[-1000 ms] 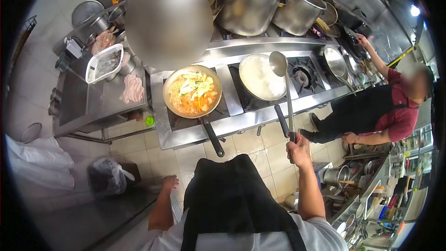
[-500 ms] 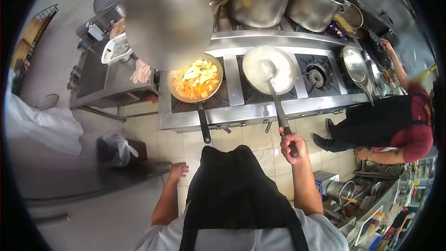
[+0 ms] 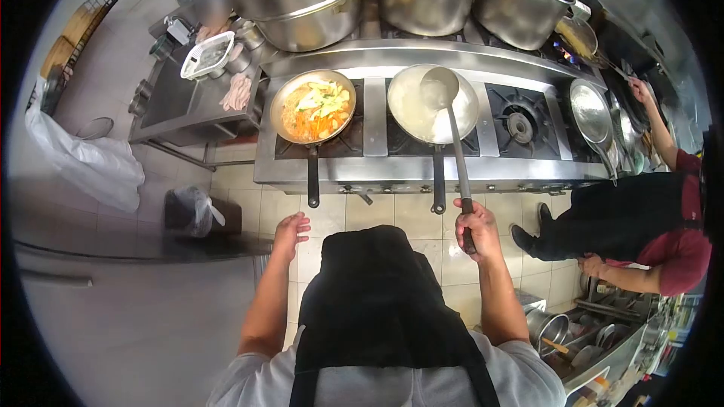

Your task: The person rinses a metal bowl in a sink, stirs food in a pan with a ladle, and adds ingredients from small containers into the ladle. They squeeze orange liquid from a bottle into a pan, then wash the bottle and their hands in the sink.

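Observation:
My right hand (image 3: pixel 477 231) is wrapped around the dark grip of a long metal ladle (image 3: pixel 458 147). The ladle's bowl is over the far side of a frying pan (image 3: pixel 399 124) filled with white liquid (image 3: pixel 411 105). That pan's black handle points toward me, just left of the ladle's shaft. My left hand (image 3: pixel 291 235) is in the air with fingers apart, holding nothing. It is nearest to the black handle of a second frying pan (image 3: pixel 278 126), which contains orange-red food topped with yellow and green pieces (image 3: pixel 323 102). Both pans sit on the stove (image 3: pixel 375 124).
A bare burner (image 3: pixel 519 126) lies right of the white pan. Large steel pots (image 3: pixel 430 0) stand along the back. At right, a co-worker (image 3: pixel 630 215) holds a pan over a flame. A side counter (image 3: pixel 167 109) at left carries a white basket (image 3: pixel 194 69) and pinkish meat (image 3: pixel 237 93).
The ladle's bowl has risen out of the white liquid and tilted. My left hand has moved up and forward, closer to the left pan's handle. The view has shifted slightly.

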`<action>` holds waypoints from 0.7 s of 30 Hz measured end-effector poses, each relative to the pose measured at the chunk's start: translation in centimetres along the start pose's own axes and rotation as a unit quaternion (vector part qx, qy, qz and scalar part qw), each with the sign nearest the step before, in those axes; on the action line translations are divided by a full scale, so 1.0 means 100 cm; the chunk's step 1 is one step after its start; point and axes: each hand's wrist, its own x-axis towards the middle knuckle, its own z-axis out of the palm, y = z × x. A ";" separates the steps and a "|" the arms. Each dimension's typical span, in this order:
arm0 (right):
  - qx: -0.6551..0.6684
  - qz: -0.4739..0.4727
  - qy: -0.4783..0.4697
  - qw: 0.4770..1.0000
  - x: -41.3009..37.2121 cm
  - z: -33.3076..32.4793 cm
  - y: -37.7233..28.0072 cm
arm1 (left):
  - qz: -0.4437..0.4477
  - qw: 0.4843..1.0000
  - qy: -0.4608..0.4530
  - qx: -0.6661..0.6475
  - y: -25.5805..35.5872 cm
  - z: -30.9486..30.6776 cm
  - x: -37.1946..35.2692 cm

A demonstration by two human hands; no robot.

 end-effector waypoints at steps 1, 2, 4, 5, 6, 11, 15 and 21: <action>-0.041 -0.014 0.012 0.999 0.000 -0.003 0.000 | -0.003 1.000 0.003 -0.004 0.007 0.006 0.000; -0.042 -0.015 0.009 0.999 0.000 -0.006 0.000 | -0.002 1.000 0.005 -0.006 0.009 0.010 0.003; -0.097 -0.049 0.027 0.994 -0.001 -0.011 0.002 | 0.012 1.000 0.005 0.001 0.012 0.017 0.010; -0.098 -0.051 0.026 0.994 -0.004 -0.010 0.001 | 0.014 1.000 0.005 -0.001 0.014 0.019 0.012; -0.152 -0.067 0.044 0.985 -0.008 -0.009 -0.001 | 0.019 1.000 0.004 0.002 0.016 0.022 0.014; -0.489 -0.213 0.156 0.832 -0.020 -0.019 0.016 | 0.016 1.000 0.006 0.009 0.023 0.030 0.029; -0.517 -0.326 0.192 0.768 0.014 -0.060 0.066 | 0.006 0.996 -0.057 -0.067 0.026 0.031 0.038; -0.231 -0.044 0.135 0.962 -0.003 -0.011 0.048 | -0.038 0.956 -0.176 -0.232 0.033 0.036 0.062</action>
